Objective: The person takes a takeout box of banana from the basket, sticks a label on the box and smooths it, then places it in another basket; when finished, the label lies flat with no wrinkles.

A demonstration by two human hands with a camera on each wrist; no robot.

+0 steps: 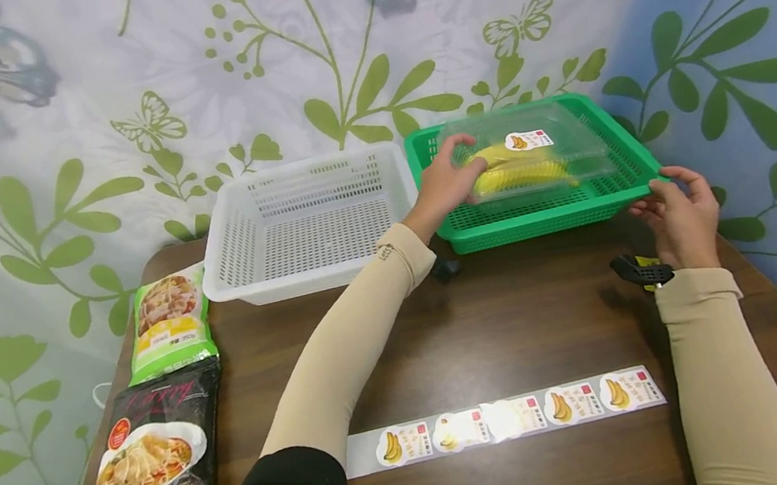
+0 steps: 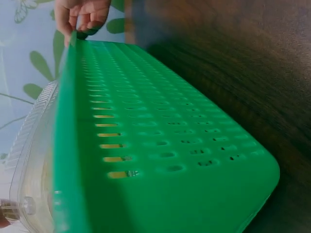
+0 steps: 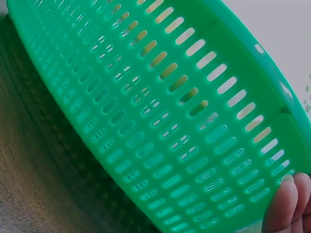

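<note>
In the head view my left hand (image 1: 445,183) holds the left end of a clear plastic box (image 1: 576,142), thumb and fingers spread over its edge. Yellow bananas (image 1: 522,175) show through the box, and a white banana label (image 1: 528,140) is on its lid. The box is inside the green basket (image 1: 535,226), tilted a little. With thumb and fingers my right hand (image 1: 683,214) grips the basket's front right corner. The right wrist view shows fingers (image 3: 284,206) at the slotted green wall. In the left wrist view the basket's side (image 2: 160,194) hides most of the bananas.
To the left of the green basket stands a white basket (image 1: 218,275). A green food bag (image 1: 169,326) and a black noodle bag (image 1: 149,458) lie at the table's left edge. A strip of banana labels (image 1: 501,423) lies in front. Behind is a leaf-patterned cloth (image 1: 214,126).
</note>
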